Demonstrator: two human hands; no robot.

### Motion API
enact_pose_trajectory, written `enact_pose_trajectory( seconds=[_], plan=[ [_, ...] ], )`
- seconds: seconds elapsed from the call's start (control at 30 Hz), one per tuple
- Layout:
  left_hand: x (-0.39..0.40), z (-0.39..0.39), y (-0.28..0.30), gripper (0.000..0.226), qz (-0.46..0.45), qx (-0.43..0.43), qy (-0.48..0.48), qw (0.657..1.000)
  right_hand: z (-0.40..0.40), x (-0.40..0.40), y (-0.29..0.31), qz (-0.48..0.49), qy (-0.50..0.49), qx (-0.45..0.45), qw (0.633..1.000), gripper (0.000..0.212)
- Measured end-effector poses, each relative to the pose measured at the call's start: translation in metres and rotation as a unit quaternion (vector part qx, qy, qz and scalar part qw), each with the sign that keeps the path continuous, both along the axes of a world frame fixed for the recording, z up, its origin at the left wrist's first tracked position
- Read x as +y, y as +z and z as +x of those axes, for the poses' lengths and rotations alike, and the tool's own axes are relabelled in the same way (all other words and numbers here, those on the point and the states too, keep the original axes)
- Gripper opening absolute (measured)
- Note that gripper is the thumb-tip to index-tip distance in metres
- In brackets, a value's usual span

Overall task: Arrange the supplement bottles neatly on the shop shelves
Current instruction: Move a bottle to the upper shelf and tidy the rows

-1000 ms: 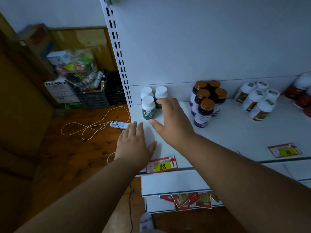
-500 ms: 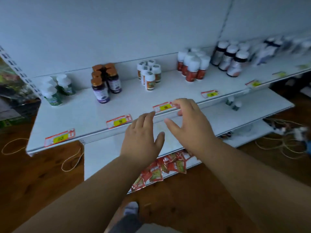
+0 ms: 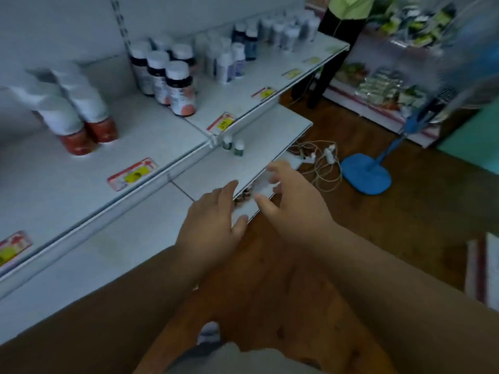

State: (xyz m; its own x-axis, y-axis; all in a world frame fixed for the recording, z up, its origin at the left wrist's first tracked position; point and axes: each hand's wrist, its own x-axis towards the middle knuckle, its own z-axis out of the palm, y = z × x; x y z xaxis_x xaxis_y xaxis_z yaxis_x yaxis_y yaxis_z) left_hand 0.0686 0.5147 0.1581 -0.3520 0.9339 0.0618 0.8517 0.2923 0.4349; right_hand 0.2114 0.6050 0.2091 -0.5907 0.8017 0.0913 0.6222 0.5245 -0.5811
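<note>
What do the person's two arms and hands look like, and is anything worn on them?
Both forearms are bare right up to the frame edge: no sleeves show. The left hand and the right hand carry no gloves, and no watch, bracelet or ring can be seen, though the picture is dim and slightly blurred. The fingers look short and rounded, with short nails.

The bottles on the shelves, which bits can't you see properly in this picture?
- Head view: labels on the red-bottomed bottles are smeared by motion blur.
- Far bottles are too blurred to count.
- Two small bottles on the lower shelf are too small to read.
- Items under that shelf are hidden by the left hand and right hand.
</note>
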Motion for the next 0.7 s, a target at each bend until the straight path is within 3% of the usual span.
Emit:
enact_pose_trajectory(
  seconds=[0.2, 0.33, 0.5, 0.7],
  plan=[
    [0.131, 0.048, -0.002, 0.069, 0.013, -0.054, -0.053, 0.997, 0.055, 0.111, -0.001, -0.010, -0.062, -0.017, 0.998, 0.057],
    [0.213, 0.076, -0.024, 0.070, 0.013, -0.071, -0.045, 0.996, 0.078, 0.194, -0.025, -0.007, -0.053, -0.029, 0.998, 0.054],
    [0.303, 0.094, -0.067, 0.071, 0.018, -0.104, 0.026, 0.994, 0.080, 0.322, -0.061, 0.000, 0.036, -0.033, 0.999, 0.053],
    [0.379, 0.103, -0.137, 0.070, -0.039, -0.125, 0.144, 0.981, 0.075, 0.424, -0.166, -0.073, 0.095, -0.044, 0.992, 0.050]
  ],
)
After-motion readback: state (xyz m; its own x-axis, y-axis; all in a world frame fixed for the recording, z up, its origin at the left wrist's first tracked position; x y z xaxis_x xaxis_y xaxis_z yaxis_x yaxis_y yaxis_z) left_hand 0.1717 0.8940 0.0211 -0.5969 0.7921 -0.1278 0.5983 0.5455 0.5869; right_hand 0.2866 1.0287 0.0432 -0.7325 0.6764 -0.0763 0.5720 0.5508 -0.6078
